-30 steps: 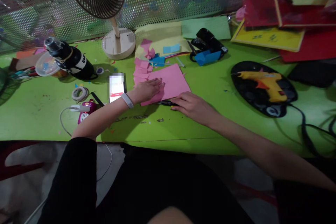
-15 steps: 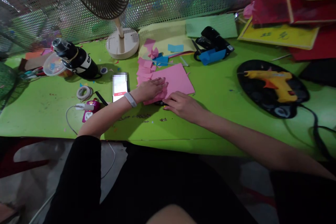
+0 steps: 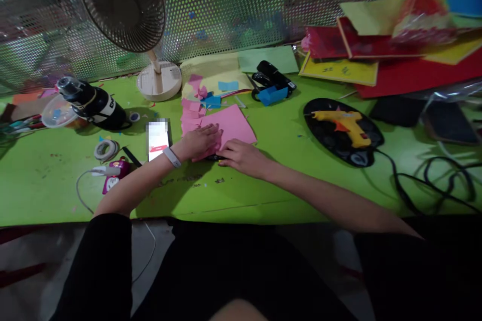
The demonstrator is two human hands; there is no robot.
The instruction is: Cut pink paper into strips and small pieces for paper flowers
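A sheet of pink paper (image 3: pixel 237 125) lies on the green tabletop (image 3: pixel 278 190). My left hand (image 3: pixel 199 141) rests flat on its lower left part, fingers stretched out and pressing down. At the paper's near edge is my right hand (image 3: pixel 241 157), with its fingers closed. A small yellow tip and a dark shape show by the right fingertips, partly under the paper; I cannot make out what they belong to. Cut pink paper pieces (image 3: pixel 191 110) lie just beyond my left hand. A phone (image 3: pixel 158 135) with a lit screen lies to the left of that hand.
A fan (image 3: pixel 159 80) and a black bottle (image 3: pixel 98 108) stand at the back left. Tape (image 3: pixel 106 150) and a purple power adapter (image 3: pixel 115 173) lie nearer. Behind the paper is a black stapler-like tool (image 3: pixel 276 77). A yellow glue gun (image 3: pixel 346 125) sits on a black tray (image 3: pixel 320 143) at right.
The view has shifted, so the things on the table appear further left and slightly lower, and more of the right side shows. Both hands keep nearly the same place on the pink paper.
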